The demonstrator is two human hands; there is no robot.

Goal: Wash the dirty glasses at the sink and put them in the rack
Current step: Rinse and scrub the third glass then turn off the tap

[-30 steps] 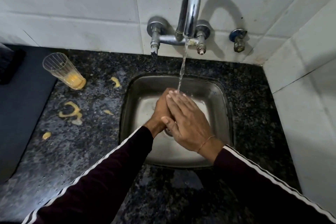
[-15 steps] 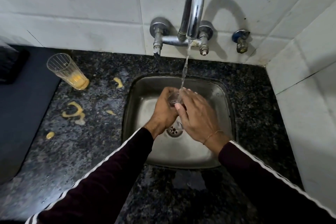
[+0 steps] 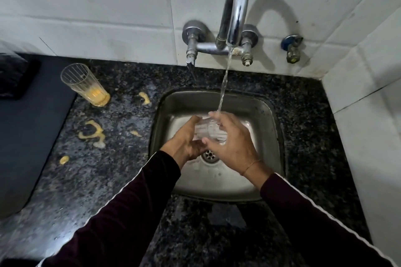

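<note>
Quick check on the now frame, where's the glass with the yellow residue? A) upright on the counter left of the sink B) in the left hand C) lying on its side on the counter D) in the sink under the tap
A: the glass with yellow residue stands upright on the dark counter left of the sink, while both hands hold a clear glass under the running water.

I count two glasses, one [image 3: 207, 134] between my two hands and a dirty one [image 3: 84, 84] on the tabletop, one sink [image 3: 269, 128], one tap [image 3: 235, 6], and what look like five yellow smears [image 3: 91, 132], though the dark stone blurs them.
</note>
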